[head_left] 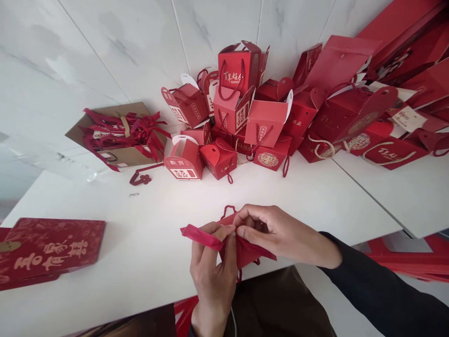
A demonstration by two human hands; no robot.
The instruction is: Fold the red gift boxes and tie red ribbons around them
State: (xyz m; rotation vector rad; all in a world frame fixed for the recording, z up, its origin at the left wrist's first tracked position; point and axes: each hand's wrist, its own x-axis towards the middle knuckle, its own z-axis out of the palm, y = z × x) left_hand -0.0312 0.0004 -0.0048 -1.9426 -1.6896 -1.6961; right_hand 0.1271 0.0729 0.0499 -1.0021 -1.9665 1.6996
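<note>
Near the table's front edge, both hands meet over a small red box (245, 255) with dark red cord handles, partly hidden beneath them. My left hand (214, 255) is closed on a red ribbon (203, 237), one loose end of which sticks out to the left. From the right, my right hand (268, 229) pinches the same ribbon at the middle, fingertips close to those of my left hand. The ribbon's other end hangs below my right hand, towards the right. Fingers hide the place where the ribbon parts meet.
Many red gift boxes (219, 159) are piled along the wall. A cardboard box (140, 110) of red ribbons stands at the back left. A flower-ended ribbon (145, 179) and red printed bags (66, 234) lie on the white table (147, 262).
</note>
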